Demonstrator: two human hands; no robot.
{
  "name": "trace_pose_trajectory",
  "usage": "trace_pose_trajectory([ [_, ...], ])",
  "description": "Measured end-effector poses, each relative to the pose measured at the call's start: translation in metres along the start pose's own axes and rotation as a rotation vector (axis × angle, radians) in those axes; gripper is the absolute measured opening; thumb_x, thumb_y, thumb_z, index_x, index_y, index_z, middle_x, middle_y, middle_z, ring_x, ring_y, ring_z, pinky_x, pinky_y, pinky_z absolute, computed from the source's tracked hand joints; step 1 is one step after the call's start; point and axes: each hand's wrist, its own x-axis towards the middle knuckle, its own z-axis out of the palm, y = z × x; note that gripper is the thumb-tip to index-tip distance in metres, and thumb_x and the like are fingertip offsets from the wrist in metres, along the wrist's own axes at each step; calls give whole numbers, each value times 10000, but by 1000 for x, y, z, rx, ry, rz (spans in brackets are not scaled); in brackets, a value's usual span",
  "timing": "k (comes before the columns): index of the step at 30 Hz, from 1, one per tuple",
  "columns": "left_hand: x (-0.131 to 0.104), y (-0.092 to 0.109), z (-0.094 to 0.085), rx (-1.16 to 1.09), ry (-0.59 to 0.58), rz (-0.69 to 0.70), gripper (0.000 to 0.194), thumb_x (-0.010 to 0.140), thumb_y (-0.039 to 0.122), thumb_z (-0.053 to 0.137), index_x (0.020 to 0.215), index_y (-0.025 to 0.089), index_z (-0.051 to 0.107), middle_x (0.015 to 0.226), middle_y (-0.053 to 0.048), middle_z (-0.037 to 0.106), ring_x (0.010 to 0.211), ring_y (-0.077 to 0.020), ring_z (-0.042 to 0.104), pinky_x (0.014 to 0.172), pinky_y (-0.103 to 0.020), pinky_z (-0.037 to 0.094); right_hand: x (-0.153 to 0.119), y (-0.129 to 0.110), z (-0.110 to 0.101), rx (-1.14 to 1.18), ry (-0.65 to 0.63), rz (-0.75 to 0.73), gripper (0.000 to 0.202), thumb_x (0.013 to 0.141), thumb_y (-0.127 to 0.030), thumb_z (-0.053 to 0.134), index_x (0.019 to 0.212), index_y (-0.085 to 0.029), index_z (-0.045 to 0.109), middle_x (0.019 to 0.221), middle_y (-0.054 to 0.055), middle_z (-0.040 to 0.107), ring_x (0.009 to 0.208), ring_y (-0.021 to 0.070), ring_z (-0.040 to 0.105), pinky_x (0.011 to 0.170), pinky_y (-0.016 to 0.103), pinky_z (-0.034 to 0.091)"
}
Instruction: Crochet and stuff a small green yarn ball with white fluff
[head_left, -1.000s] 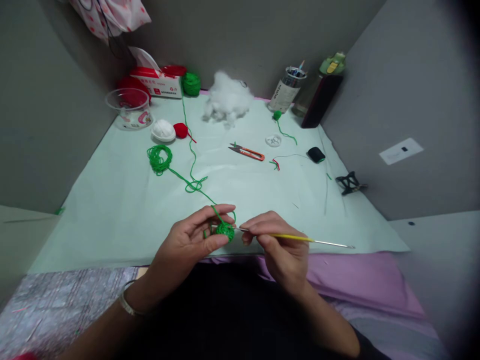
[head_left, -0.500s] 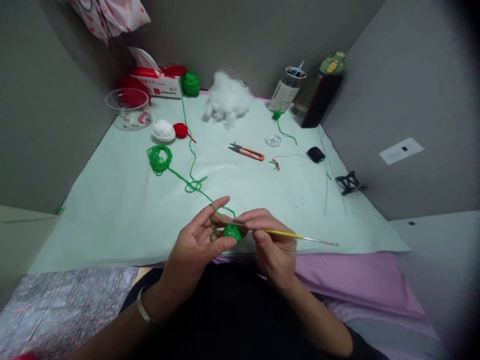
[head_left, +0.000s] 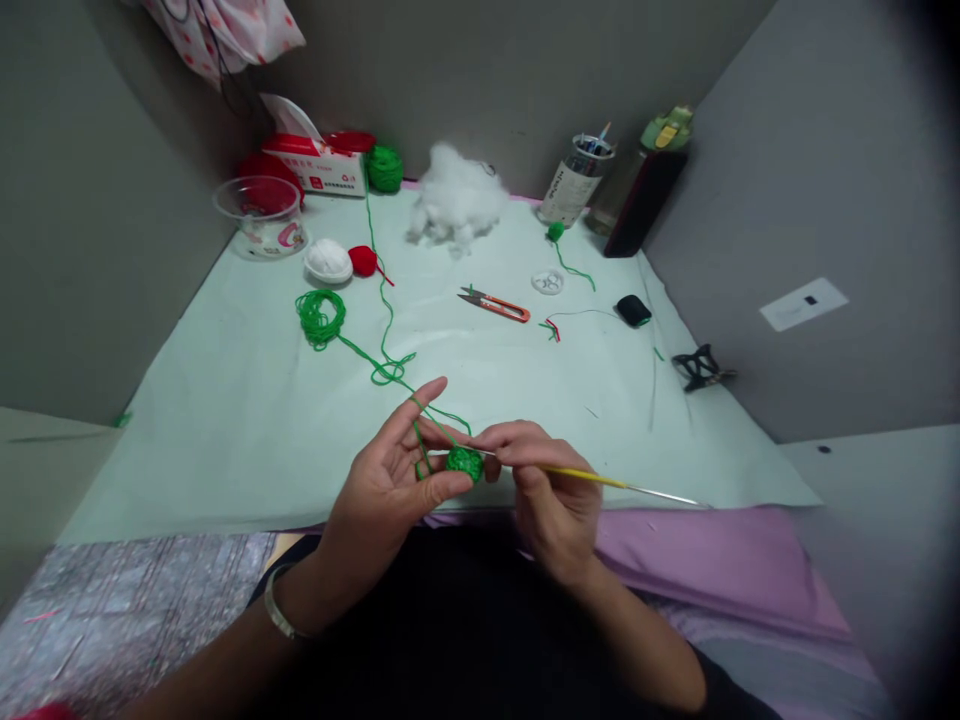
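Between the thumb and fingers of my left hand (head_left: 397,465) is a small round green crochet piece (head_left: 465,462). Green yarn (head_left: 416,425) loops round the raised index finger and runs back to a loose green coil (head_left: 321,318) on the table. My right hand (head_left: 551,495) is closed on a crochet hook (head_left: 577,474) with a yellow handle. The hook's far tip meets the top edge of the green piece; its other metal end points out to the right. Whether yarn is caught on the tip is too small to tell.
Orange-handled thread snips (head_left: 495,304) lie mid-table. White stuffing (head_left: 459,195), a pen cup (head_left: 576,180) and a tissue box (head_left: 322,168) stand along the back. A plastic tub (head_left: 262,220) is at left, a black claw clip (head_left: 701,368) at right.
My right hand has moved slightly right, drawing the hook back, so its free end reaches farther right. My left index finger has shifted a little up and left.
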Motion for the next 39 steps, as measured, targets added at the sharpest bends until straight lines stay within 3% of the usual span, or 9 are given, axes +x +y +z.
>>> trace_pose_trajectory([
  [6, 3, 1, 1, 36, 23, 20, 816, 728, 201, 906, 1462, 202, 551, 959, -21, 724, 914, -183, 724, 879, -304, 595, 6, 3, 2, 217, -1, 142, 138, 1037, -313, 610, 1027, -287, 746, 1016, 13, 782, 721, 117, 673, 678, 278, 578],
  [15, -1, 8, 2, 178, 80, 47, 770, 709, 184, 916, 1409, 187, 594, 936, -16, 725, 940, -174, 705, 918, -289, 579, 10, -9, -7, -91, -126, -30, 191, 1040, -207, 570, 1090, -248, 749, 1041, 58, 778, 870, 172, 722, 731, 339, 620],
  [23, -2, 3, 6, 65, 70, 30, 645, 759, 182, 885, 1350, 211, 627, 920, 1, 733, 904, -153, 728, 867, -255, 589, 1, 5, 0, -145, -13, -147, 204, 1026, -223, 607, 1130, -297, 767, 1075, 57, 789, 967, 205, 721, 806, 390, 619],
  [25, -3, 3, 5, 86, 70, 32, 643, 767, 189, 884, 1356, 213, 628, 923, -1, 740, 912, -150, 724, 866, -243, 582, 4, 5, -2, -162, -59, -136, 195, 1025, -227, 610, 1118, -279, 774, 1080, 69, 790, 950, 201, 724, 806, 385, 620],
  [29, -2, 5, 2, 117, 29, 12, 679, 733, 178, 907, 1357, 200, 639, 847, 19, 720, 834, -146, 723, 831, -247, 583, 11, 1, -6, -118, -114, -58, 172, 1034, -284, 604, 1008, -256, 772, 934, 53, 794, 777, 173, 721, 655, 317, 615],
  [33, 2, 2, 2, 128, 70, 15, 670, 766, 231, 890, 1383, 185, 634, 888, -4, 731, 898, -162, 718, 861, -255, 578, 6, -3, -7, -502, -147, -317, 208, 1016, -239, 620, 1161, -290, 761, 1047, 69, 793, 886, 203, 750, 715, 350, 645],
  [35, 2, 1, 3, 136, 88, 20, 679, 789, 258, 876, 1412, 182, 615, 947, -28, 751, 951, -179, 724, 904, -275, 578, 0, -4, -6, -712, -181, -458, 358, 971, -162, 667, 1297, -305, 714, 1093, 77, 789, 950, 219, 753, 746, 351, 654],
  [39, -1, 1, 7, 173, 132, 35, 674, 800, 292, 866, 1416, 181, 617, 1019, -60, 776, 1012, -221, 739, 950, -328, 588, -9, -4, -4, -828, -151, -524, 528, 943, -107, 680, 1427, -309, 626, 1093, 83, 782, 972, 235, 744, 755, 374, 660],
])
